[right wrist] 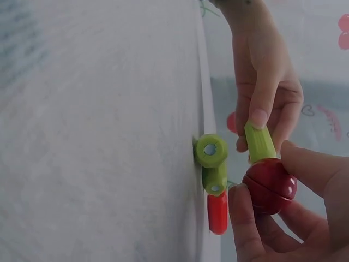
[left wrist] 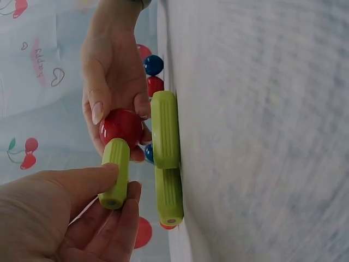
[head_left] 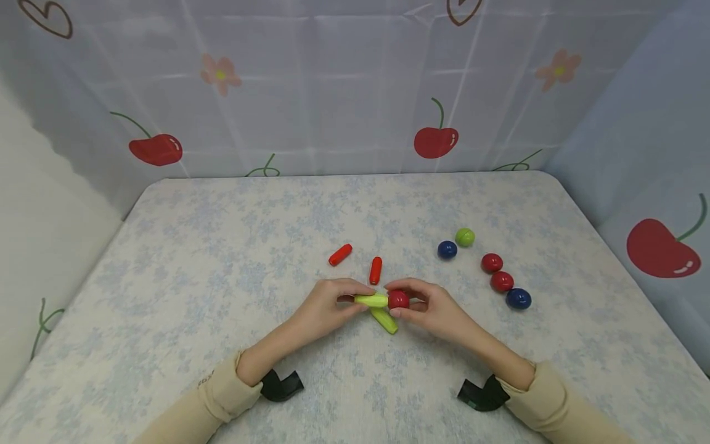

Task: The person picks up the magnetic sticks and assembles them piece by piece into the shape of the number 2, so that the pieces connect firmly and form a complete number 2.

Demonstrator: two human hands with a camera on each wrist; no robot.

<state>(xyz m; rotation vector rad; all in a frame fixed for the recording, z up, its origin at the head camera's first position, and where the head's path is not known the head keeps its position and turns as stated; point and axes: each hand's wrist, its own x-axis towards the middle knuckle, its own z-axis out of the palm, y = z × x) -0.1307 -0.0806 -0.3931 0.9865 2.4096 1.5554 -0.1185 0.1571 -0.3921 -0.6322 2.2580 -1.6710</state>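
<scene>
My left hand pinches a yellow-green grooved rod between thumb and fingers. In my right hand a glossy red ball is held by thumb and fingertips. The rod's far end meets the ball, both raised above the table in the wrist views. Under them lie two more green rods; the nearer one shows in the head view, while the other green rod appears in the left wrist view. Grey discs mark the rod ends.
Beyond the hands lie two red rods. To the right on the patterned tabletop sit a blue ball touching a green ball, then two red balls and another blue ball. A printed curtain hangs behind.
</scene>
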